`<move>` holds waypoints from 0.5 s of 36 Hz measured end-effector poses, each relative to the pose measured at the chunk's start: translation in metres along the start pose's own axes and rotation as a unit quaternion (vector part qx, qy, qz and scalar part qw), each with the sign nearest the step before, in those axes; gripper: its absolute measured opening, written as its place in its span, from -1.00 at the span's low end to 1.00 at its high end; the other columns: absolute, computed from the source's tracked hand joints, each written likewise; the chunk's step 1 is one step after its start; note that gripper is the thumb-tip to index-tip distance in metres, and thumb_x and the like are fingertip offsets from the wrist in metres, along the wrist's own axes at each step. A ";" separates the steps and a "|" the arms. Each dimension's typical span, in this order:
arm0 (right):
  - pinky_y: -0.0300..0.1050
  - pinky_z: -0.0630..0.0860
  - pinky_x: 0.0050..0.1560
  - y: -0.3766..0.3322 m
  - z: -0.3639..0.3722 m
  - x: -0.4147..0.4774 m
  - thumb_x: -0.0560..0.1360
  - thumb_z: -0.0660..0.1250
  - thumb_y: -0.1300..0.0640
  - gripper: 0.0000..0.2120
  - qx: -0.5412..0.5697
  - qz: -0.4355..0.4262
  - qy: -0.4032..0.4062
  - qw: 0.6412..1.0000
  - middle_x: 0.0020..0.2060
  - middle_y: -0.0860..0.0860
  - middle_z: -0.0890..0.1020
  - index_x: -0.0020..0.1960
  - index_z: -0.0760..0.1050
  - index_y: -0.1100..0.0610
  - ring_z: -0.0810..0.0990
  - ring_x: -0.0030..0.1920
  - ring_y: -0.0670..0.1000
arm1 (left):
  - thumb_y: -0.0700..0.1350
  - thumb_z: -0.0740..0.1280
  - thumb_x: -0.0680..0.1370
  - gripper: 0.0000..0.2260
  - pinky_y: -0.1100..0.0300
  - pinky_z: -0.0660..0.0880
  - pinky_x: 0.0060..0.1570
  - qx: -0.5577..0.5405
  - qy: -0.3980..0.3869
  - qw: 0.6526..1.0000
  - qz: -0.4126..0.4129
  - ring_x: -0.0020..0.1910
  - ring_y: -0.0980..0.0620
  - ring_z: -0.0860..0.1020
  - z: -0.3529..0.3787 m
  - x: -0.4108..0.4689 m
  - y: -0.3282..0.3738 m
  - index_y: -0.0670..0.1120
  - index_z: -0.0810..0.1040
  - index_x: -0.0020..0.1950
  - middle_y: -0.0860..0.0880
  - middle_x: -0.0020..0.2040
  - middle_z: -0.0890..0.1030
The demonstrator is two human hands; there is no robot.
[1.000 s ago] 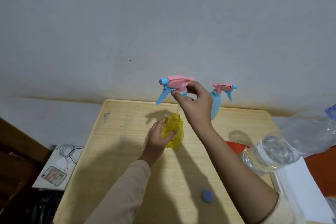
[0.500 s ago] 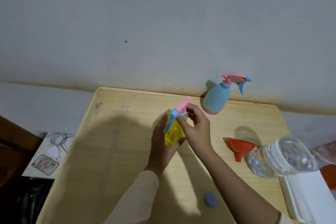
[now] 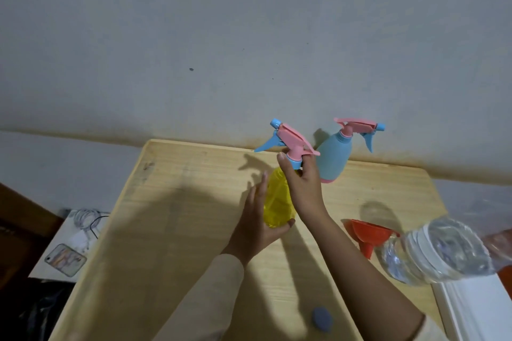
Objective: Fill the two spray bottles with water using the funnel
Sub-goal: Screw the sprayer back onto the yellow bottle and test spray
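A yellow spray bottle [image 3: 275, 202] stands on the wooden table [image 3: 177, 219], and my left hand [image 3: 256, 223] wraps its lower body. My right hand [image 3: 303, 188] pinches the collar of its pink and blue spray head [image 3: 288, 140], which sits on the bottle's neck with the nozzle aimed left. Behind it, near the wall, a blue spray bottle [image 3: 335, 159] with a pink head stands untouched. An orange funnel [image 3: 367, 232] lies on the table to the right. A clear water bottle [image 3: 435, 255] lies beside the funnel.
A small blue cap [image 3: 322, 319] lies near the table's front edge. A white box [image 3: 476, 310] sits at the right. On the floor to the left lies a white sheet with a phone [image 3: 66, 259] and coiled cables [image 3: 90, 223]. A wall runs just behind the table.
One second ago my right hand held the spray head above the open yellow bottle. It came down onto the neck, and now the head sits upright on the bottle in my fingers.
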State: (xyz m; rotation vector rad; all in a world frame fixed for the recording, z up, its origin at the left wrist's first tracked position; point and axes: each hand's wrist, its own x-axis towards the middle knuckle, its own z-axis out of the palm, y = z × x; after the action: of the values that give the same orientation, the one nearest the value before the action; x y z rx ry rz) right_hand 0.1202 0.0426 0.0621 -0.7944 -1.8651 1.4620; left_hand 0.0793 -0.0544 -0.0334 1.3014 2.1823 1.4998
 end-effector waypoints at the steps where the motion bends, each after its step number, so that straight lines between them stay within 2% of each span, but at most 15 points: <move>1: -0.41 0.41 -0.05 -0.002 -0.003 -0.003 0.57 0.25 0.07 -0.86 0.036 0.017 -0.016 0.999 0.00 -0.01 0.57 0.12 0.47 0.01 0.51 -0.01 -0.15 | 0.17 0.42 0.35 -0.08 0.37 0.15 0.34 -0.008 -0.004 1.000 0.002 0.37 0.39 0.12 -0.002 0.001 0.004 0.18 -0.12 0.52 0.18 0.43 0.15; 2: -0.45 0.42 -0.06 -0.005 -0.006 -0.006 0.59 0.19 0.06 -0.83 0.074 0.035 -0.026 0.996 0.00 -0.03 0.58 0.14 0.48 0.02 0.53 -0.01 -0.15 | 0.17 0.42 0.35 -0.07 0.38 0.17 0.32 -0.015 -0.004 1.000 0.000 0.35 0.44 0.11 -0.006 0.002 0.009 0.17 -0.12 0.53 0.19 0.42 0.16; 4: -0.40 0.47 -0.03 -0.009 -0.013 -0.009 0.61 0.14 0.05 -0.73 0.128 0.058 -0.018 0.990 0.03 -0.02 0.63 0.20 0.52 0.09 0.57 0.01 -0.13 | 0.17 0.43 0.34 -0.05 0.40 0.23 0.27 -0.021 -0.005 1.000 -0.007 0.32 0.40 0.20 -0.012 0.005 0.018 0.13 -0.10 0.53 0.13 0.37 0.24; 6: -0.25 0.51 0.04 -0.019 -0.018 -0.012 0.59 0.19 0.06 -0.71 0.148 0.057 0.016 0.987 0.07 0.03 0.65 0.23 0.52 0.15 0.60 0.06 -0.06 | 0.17 0.45 0.34 -0.06 0.42 0.25 0.27 -0.024 -0.009 1.000 -0.012 0.31 0.34 0.27 -0.019 0.007 0.029 0.14 -0.09 0.54 0.09 0.35 0.30; 8: -0.16 0.51 0.07 -0.032 -0.019 -0.011 0.53 0.30 0.13 -0.71 0.171 0.050 0.043 0.983 0.05 0.08 0.64 0.22 0.53 0.20 0.59 0.04 -0.04 | 0.14 0.46 0.34 -0.08 0.47 0.21 0.29 -0.041 -0.011 0.999 -0.017 0.33 0.41 0.25 -0.026 0.009 0.041 0.20 -0.05 0.53 0.11 0.37 0.30; 10: -0.15 0.50 0.04 -0.048 -0.020 -0.010 0.45 0.40 0.17 -0.66 0.186 0.041 0.044 0.981 -0.03 0.08 0.62 0.20 0.52 0.23 0.55 -0.03 -0.04 | 0.13 0.46 0.34 -0.08 0.45 0.22 0.31 -0.056 -0.011 0.998 -0.025 0.36 0.39 0.25 -0.035 0.011 0.054 0.26 -0.08 0.50 0.17 0.37 0.30; 13: -0.11 0.41 -0.07 -0.075 -0.021 -0.012 0.45 0.40 0.01 -0.70 0.186 0.007 0.005 0.982 -0.19 0.07 0.51 0.02 0.52 0.22 0.46 -0.14 0.01 | 0.13 0.48 0.35 -0.07 0.44 0.21 0.33 -0.054 -0.009 0.998 -0.017 0.41 0.33 0.22 -0.049 0.016 0.073 0.41 -0.13 0.46 0.22 0.39 0.26; 14: -0.14 0.42 -0.05 -0.084 -0.022 -0.013 0.48 0.33 -0.03 -0.75 0.191 0.002 -0.010 0.982 -0.18 0.04 0.54 0.00 0.54 0.16 0.50 -0.12 -0.02 | 0.13 0.48 0.35 -0.06 0.46 0.21 0.31 -0.059 -0.006 0.998 -0.015 0.42 0.34 0.21 -0.053 0.017 0.079 0.44 -0.15 0.44 0.23 0.40 0.25; 16: -0.26 0.48 0.04 -0.097 -0.025 -0.015 0.58 0.22 0.05 -0.80 0.192 -0.009 -0.023 0.981 -0.04 -0.05 0.63 0.09 0.56 0.09 0.58 0.00 -0.13 | 0.07 0.50 0.36 -0.05 0.53 0.21 0.26 -0.082 0.002 0.997 -0.015 0.40 0.40 0.20 -0.061 0.018 0.090 0.45 -0.15 0.43 0.29 0.39 0.22; 18: -0.21 0.47 0.14 -0.109 -0.028 -0.017 0.56 0.25 0.11 -0.79 0.185 -0.025 -0.017 0.982 0.04 -0.02 0.64 0.15 0.55 0.12 0.58 0.08 -0.10 | 0.01 0.52 0.38 -0.05 0.55 0.22 0.22 -0.092 0.009 0.996 -0.011 0.39 0.42 0.21 -0.068 0.018 0.101 0.42 -0.13 0.44 0.30 0.39 0.21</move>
State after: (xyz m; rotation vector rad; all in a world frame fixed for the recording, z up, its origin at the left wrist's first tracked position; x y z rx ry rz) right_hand 0.1440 0.0240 0.1713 -0.5407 -1.5570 1.7292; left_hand 0.0845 -0.0753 0.0877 1.2043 2.0061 1.6642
